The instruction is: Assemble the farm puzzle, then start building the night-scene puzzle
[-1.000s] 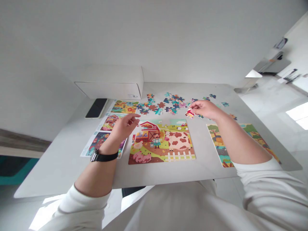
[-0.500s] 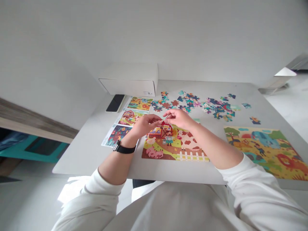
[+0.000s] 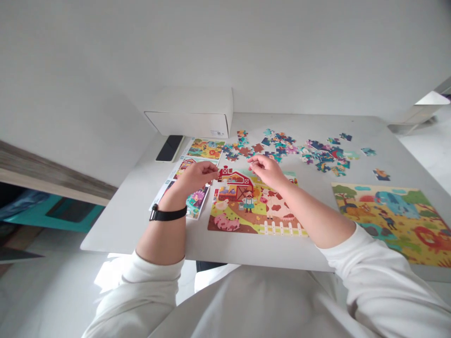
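My left hand (image 3: 201, 174) is at the upper left corner of a farm jigsaw puzzle (image 3: 260, 213), its fingertips pressed together there. Whatever lies between those fingers is hidden. Over the puzzle's top edge, my right hand (image 3: 269, 171) has its thumb and fingers pinched. Something small and pale may be between them, but it is too blurred to name. The puzzle shows a red barn, a farmer, a cow, a pig and a white fence. Behind the hands lie loose puzzle pieces (image 3: 282, 145) in scattered groups.
Picture sheets (image 3: 206, 149) lie partly under my left forearm. A phone (image 3: 169, 148) and a white box (image 3: 186, 123) stand behind them. On the right is an animal puzzle (image 3: 394, 218) with an elephant and a lion. One stray piece (image 3: 381, 174) lies above it.
My hands were close together over the barn. They have moved apart, the left one leftward and the right one slightly rightward, uncovering more of the barn. The view has shifted slightly.
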Tool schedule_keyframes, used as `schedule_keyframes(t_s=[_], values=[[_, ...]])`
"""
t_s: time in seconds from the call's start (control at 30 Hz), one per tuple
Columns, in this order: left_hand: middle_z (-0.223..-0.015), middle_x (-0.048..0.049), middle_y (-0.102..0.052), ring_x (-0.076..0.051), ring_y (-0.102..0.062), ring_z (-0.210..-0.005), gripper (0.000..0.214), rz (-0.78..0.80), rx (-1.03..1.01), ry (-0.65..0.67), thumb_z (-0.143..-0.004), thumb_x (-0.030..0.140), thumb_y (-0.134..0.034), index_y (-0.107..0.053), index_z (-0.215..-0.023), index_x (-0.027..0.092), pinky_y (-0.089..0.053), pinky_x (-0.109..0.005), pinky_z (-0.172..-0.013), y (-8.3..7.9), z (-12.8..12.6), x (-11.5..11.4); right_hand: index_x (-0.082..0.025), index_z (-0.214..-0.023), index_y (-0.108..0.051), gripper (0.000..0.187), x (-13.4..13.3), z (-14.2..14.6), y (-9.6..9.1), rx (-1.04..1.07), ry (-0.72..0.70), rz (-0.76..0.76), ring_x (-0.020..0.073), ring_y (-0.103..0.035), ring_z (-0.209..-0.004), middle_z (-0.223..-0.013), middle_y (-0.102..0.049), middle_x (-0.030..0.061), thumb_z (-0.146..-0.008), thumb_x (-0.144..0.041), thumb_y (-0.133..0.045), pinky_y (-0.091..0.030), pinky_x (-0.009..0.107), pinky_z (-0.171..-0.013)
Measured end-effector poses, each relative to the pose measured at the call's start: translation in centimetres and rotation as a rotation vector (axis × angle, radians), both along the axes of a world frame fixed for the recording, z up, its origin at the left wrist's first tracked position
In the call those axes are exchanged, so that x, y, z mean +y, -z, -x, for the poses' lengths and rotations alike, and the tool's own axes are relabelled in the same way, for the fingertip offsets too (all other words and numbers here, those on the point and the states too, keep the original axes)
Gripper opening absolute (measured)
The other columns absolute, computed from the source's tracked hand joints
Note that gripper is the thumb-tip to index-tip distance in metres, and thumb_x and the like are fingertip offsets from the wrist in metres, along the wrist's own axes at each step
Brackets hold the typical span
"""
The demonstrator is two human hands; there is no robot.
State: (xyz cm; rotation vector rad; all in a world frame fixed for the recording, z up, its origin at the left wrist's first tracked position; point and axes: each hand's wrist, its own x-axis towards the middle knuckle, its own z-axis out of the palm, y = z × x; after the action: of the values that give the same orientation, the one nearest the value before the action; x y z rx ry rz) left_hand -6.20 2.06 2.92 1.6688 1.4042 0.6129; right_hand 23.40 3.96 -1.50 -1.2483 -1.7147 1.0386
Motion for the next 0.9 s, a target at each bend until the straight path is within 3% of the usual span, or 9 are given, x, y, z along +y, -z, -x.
schedule_keyframes(t_s=[0.4, 0.63, 0.77, 0.9], values=[[-0.075, -0.0022, -0.076, -0.018, -0.063, -0.063, 0.029, -0.004, 0.284, 0.046, -0.076, 0.049, -0.07, -0.079, -0.084, 0.023, -0.042, -0.027, -0.055, 2.6, 2.0, 1.3, -0.026, -0.111, -0.077, 0.018, -0.7, 0.3, 0.0, -0.136, -0.062, -0.056, 0.0226, -0.074, -0.088, -0.098, -0.083, 0.0047, -0.098, -0.027, -0.065, -0.056, 0.039, -0.087], [-0.068, -0.0015, -0.074, -0.017, -0.061, -0.054, 0.025, 0.012, 0.314, 0.03, -0.074, 0.047, -0.072, -0.078, -0.08, 0.024, -0.039, -0.027, -0.05, 2.7, 1.5, 1.1, -0.028, -0.108, -0.078, 0.017, -0.8, 0.3, 0.0, -0.137, -0.086, -0.061, 0.0237, -0.077, -0.093, -0.1, -0.083, 0.0038, -0.099, -0.026, -0.064, -0.057, 0.041, -0.09], [-0.074, -0.0019, -0.078, -0.02, -0.066, -0.06, 0.026, 0.011, 0.331, -0.017, -0.073, 0.045, -0.075, -0.079, -0.087, 0.024, -0.041, -0.027, -0.051, 2.7, 1.4, 1.2, -0.027, -0.108, -0.078, 0.017, -0.7, 0.3, 0.2, -0.131, -0.091, -0.068, 0.0235, -0.077, -0.091, -0.099, -0.083, 0.0038, -0.099, -0.026, -0.064, -0.057, 0.041, -0.089], [-0.08, -0.0025, -0.078, -0.02, -0.069, -0.069, 0.025, -0.117, 0.367, -0.006, -0.08, 0.044, -0.076, -0.081, -0.093, 0.023, -0.043, -0.028, -0.058, 2.5, 1.3, 1.1, -0.028, -0.108, -0.078, 0.017, -0.7, 0.3, 0.3, -0.134, -0.095, -0.077, 0.0234, -0.076, -0.089, -0.099, -0.083, 0.0036, -0.099, -0.026, -0.064, -0.057, 0.04, -0.089]])
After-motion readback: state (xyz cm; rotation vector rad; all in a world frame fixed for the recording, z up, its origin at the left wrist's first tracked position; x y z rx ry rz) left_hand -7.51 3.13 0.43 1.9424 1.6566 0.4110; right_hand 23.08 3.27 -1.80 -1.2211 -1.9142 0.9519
